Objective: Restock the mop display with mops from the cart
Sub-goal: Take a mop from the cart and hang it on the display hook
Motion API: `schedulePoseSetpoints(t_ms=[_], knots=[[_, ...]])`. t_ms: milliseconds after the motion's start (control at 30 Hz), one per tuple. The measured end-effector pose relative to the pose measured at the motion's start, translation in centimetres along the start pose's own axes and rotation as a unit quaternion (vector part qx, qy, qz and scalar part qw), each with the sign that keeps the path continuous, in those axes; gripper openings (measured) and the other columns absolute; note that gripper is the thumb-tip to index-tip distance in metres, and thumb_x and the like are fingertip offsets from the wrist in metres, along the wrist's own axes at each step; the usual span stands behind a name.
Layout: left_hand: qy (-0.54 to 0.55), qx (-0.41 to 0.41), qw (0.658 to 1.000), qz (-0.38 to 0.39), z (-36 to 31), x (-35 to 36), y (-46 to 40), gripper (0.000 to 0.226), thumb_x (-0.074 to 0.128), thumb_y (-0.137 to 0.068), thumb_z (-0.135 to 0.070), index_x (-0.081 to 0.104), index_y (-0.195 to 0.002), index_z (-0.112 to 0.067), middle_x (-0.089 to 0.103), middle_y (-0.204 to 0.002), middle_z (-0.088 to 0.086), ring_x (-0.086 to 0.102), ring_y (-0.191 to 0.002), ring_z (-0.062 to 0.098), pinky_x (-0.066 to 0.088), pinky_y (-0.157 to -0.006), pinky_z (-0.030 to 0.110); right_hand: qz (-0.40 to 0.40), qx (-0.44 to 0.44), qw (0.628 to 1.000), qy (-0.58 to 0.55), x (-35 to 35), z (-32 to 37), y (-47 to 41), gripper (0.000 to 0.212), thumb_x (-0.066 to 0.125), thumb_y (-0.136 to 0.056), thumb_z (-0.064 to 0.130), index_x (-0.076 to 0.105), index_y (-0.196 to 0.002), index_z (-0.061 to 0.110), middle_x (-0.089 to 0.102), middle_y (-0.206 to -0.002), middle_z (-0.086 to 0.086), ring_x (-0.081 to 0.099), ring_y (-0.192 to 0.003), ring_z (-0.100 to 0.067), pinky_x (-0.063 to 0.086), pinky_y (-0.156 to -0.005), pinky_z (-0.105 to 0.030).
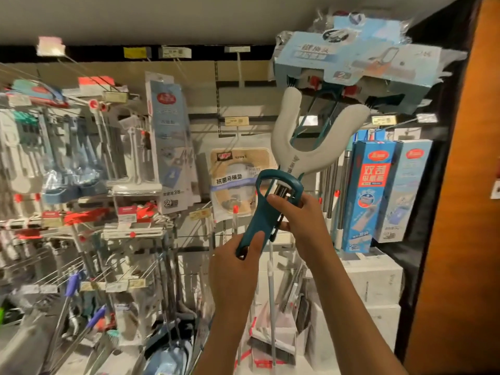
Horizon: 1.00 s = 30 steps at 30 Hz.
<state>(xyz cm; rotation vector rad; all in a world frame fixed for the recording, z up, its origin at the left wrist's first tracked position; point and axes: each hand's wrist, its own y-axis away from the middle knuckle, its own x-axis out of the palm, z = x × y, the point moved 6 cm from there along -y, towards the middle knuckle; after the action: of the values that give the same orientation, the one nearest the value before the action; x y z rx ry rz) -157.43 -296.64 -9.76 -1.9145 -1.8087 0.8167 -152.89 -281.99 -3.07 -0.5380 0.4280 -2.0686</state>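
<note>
I hold a sponge mop upside down in front of the display wall. Its head, wrapped in a light blue printed card (351,60), is raised to the upper right near the ceiling. A white Y-shaped yoke (295,147) runs down from the head to a teal squeeze lever (265,209). My left hand (235,263) grips the lower end of the teal lever, thumb along it. My right hand (300,220) holds the mop at the metal shaft just under the lever's loop. The rest of the pole is hidden behind my hands.
The pegboard wall (205,109) carries hooks with packaged goods: a toilet seat pad pack (238,182), a tall mop refill pack (170,136), and blue boxed flat mops (368,196) at the right. Mops and brooms hang at lower left. A wooden panel (465,212) bounds the right.
</note>
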Motion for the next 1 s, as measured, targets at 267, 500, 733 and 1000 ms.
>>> schedulePoseSetpoints(t_ms=[267,500,733,1000], knots=[[0.084,-0.041,0.988,0.121,0.6,0.6,-1.0,0.06,0.048,-0.078,-0.072,0.067,-0.087,-0.016,0.068,-0.071,0.005,0.07,-0.062,0.024,0.057,-0.059,0.044,-0.003,-0.022,0.999,0.043,0.6,1.1,0.3,0.014,0.071,-0.09,0.01,0.069,-0.099,0.02,0.077,-0.086,0.003,0.074,-0.085,-0.013,0.061,-0.066,-0.028],[0.2,-0.069,0.942,0.26,0.8,3.5,-2.8,0.065,0.049,-0.086,-0.061,0.039,-0.145,-0.035,0.074,-0.095,-0.001,0.069,-0.056,0.016,0.053,-0.049,0.025,0.019,-0.069,0.992,0.101,0.5,2.7,-0.2,0.016,0.07,-0.091,0.014,0.068,-0.098,0.029,0.077,-0.091,0.006,0.074,-0.089,-0.011,0.059,-0.069,-0.022],[0.225,-0.031,0.954,0.195,-0.5,7.7,-2.4,0.04,0.047,-0.101,-0.047,0.032,-0.137,-0.057,0.068,-0.099,-0.031,0.067,-0.079,-0.004,0.053,-0.069,0.015,-0.014,-0.082,0.995,0.057,-1.2,3.5,-1.9,0.031,0.047,-0.091,0.057,0.071,-0.098,0.039,0.076,-0.096,0.013,0.071,-0.096,-0.006,0.059,-0.084,-0.028],[0.285,-0.071,0.925,0.241,-3.5,12.8,-5.6,0.082,0.022,-0.09,-0.077,0.029,-0.158,-0.03,0.042,-0.158,0.001,0.041,-0.144,0.017,0.033,-0.12,0.045,-0.081,-0.057,0.994,0.036,-5.7,0.4,-5.1,0.047,0.039,-0.091,0.064,0.077,-0.092,0.037,0.078,-0.095,-0.001,0.074,-0.09,-0.016,0.058,-0.072,-0.025]])
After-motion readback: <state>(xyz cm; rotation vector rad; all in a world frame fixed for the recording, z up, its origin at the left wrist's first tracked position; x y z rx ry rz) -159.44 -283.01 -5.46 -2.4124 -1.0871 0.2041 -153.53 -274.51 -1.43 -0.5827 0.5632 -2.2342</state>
